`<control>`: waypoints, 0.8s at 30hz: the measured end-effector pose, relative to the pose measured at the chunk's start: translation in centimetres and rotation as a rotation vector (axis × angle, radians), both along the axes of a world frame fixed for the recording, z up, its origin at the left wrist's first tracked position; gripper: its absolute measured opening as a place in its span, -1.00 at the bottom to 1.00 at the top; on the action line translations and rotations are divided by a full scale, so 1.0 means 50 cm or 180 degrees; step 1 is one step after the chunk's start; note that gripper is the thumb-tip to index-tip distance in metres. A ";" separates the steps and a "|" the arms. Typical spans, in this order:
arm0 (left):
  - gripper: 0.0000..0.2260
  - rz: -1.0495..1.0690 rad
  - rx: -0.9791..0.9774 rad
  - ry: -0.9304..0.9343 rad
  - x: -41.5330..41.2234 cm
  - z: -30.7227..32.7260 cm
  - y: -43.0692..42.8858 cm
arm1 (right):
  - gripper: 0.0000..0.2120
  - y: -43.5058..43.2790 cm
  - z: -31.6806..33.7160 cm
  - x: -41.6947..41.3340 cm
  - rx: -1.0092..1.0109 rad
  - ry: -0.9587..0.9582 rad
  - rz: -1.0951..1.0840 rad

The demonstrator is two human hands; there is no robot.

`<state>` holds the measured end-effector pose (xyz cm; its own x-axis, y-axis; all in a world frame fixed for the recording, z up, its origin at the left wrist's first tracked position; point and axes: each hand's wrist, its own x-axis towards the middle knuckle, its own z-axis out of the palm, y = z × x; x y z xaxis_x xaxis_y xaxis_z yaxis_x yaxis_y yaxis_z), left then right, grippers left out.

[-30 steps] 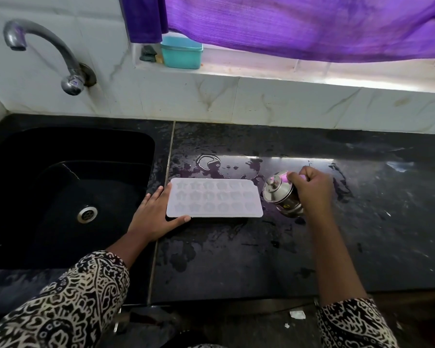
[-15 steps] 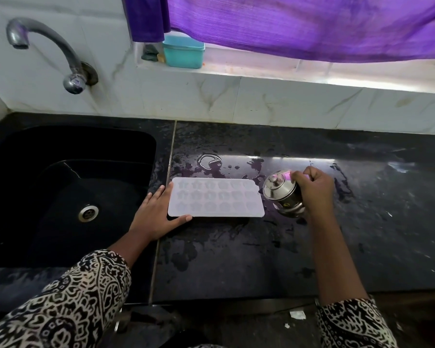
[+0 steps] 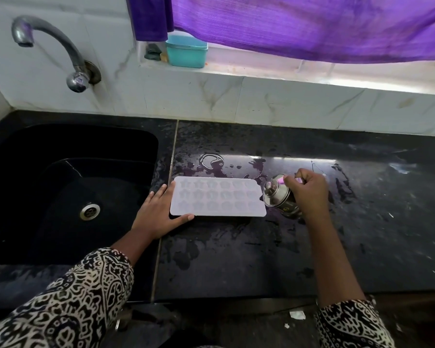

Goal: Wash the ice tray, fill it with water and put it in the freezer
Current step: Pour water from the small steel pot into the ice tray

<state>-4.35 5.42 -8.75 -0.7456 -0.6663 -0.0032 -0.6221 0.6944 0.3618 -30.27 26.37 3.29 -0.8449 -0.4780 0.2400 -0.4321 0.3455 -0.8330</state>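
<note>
The ice tray (image 3: 217, 198) lies flat, cells up, on the dark surface (image 3: 236, 259) just to the right of the sink (image 3: 111, 146), its long side running away from the sink. Your left hand (image 3: 158, 214) rests at the tray end nearest the sink. Its fingers lie straight along that end and the thumb runs along the front edge, so it steadies the tray without curling around it. Your right hand (image 3: 309, 192) is wrapped around a steel vessel (image 3: 278, 194) at the tray end farthest from the sink. The vessel is tilted, with its top toward the tray and just beside the rim. No stream of water can be made out, and whether any cell holds water cannot be told, because the tray is pale and translucent. Judge the washing step as probably done: the tray is out of the sink, no water runs from the tap (image 3: 48, 43) above the sink's back left corner, and the surface right of the sink carries a puddle (image 3: 211, 160) and wet smears. Treat filling as the step in hand, at or near its start. All cells remain to be filled, and the tray must then be lifted level and carried to the freezer, which is not in view. A teal box (image 3: 186, 51) stands on the ledge behind and right of the sink.
</note>
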 end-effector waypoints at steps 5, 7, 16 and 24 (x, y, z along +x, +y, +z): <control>0.10 -0.0015 -0.0009 0.0025 0.000 -0.003 -0.001 | -0.67 0.003 0.001 -0.003 -0.0915 -0.1163 -0.0324; 0.09 -0.0024 -0.0002 0.0008 0.001 -0.002 -0.001 | -0.67 0.001 -0.001 -0.008 -0.1426 -0.1639 -0.0472; 0.08 -0.0001 0.0030 0.0005 0.000 0.004 0.001 | -0.79 -0.077 0.031 0.016 -0.2382 -0.2644 -0.0497; 0.07 -0.0012 0.0091 0.0099 -0.002 0.006 0.000 | -0.79 -0.228 0.030 0.021 -0.2299 -0.3051 -0.0277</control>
<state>-4.43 5.44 -8.43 -0.7482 -0.6635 0.0009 -0.6076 0.6857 0.4007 -29.25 14.99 4.79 -0.8491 -0.4246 -0.3143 0.4701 -0.3360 -0.8162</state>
